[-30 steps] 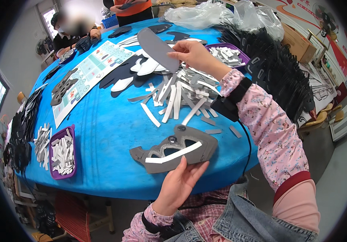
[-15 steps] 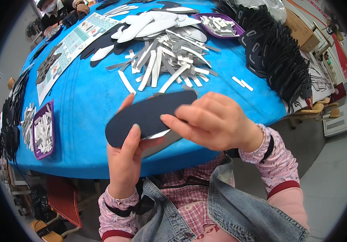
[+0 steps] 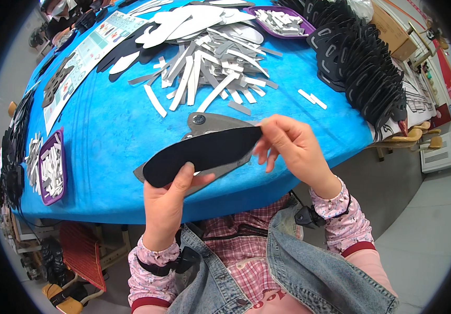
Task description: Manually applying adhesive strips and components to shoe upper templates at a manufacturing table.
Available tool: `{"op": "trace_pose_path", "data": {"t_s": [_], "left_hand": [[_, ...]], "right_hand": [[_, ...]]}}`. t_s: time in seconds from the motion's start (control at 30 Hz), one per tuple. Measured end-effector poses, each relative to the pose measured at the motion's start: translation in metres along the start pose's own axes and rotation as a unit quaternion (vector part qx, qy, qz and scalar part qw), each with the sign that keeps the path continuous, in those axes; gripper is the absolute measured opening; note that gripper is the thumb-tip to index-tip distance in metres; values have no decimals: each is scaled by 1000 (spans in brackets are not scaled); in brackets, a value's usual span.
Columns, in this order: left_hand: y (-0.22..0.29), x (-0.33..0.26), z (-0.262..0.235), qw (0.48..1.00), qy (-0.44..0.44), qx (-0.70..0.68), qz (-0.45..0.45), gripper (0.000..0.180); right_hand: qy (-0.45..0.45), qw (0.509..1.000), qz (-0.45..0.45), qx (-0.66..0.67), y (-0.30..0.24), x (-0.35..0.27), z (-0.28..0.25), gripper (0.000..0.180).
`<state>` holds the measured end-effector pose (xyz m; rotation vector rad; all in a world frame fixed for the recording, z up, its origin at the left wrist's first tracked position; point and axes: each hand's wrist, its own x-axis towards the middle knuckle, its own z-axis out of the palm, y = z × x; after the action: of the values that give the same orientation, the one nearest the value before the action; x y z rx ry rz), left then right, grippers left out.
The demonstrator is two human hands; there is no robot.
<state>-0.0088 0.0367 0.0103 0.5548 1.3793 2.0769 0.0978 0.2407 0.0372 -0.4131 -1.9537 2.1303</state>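
A black insole (image 3: 204, 153) is held up above the near edge of the blue table, its dark face toward me. My left hand (image 3: 167, 206) is closed on its lower left part, thumb on top and the other fingers underneath. At the insole's right tip, my right hand (image 3: 294, 149) pinches with thumb and forefinger while its other fingers curl loosely. Partly hidden beneath the insole lies a flat grey cut piece (image 3: 216, 122) with a round dark spot near its top. A sliver of white shows at the insole's lower edge.
Beyond my hands lie a heap of white and grey strips (image 3: 204, 68) and white insole shapes (image 3: 183, 26). Purple baskets of strips stand at left (image 3: 63, 178) and far right (image 3: 283, 32). Stacked black pieces (image 3: 361, 68) line the right side. Another person sits at the far left.
The insole has tilted and dropped slightly, and my right hand has moved from its middle to its right tip. The grey piece below shows more.
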Motion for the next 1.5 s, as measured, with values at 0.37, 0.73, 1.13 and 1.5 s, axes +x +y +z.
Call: {"op": "trace_pose_path", "data": {"t_s": [0.37, 0.73, 1.13, 1.5], "left_hand": [[5, 2, 18, 794, -158, 408, 421, 33], [-7, 12, -17, 717, -83, 669, 178, 91], [7, 10, -41, 945, -95, 292, 109, 105], [19, 5, -66, 816, -58, 561, 122, 72]], "right_hand": [[32, 996, -17, 82, -6, -13, 31, 43], [174, 970, -120, 118, -3, -11, -26, 27], [62, 994, -4, 94, 17, -29, 22, 30], [-44, 894, -179, -409, 28, -4, 2, 49]]}}
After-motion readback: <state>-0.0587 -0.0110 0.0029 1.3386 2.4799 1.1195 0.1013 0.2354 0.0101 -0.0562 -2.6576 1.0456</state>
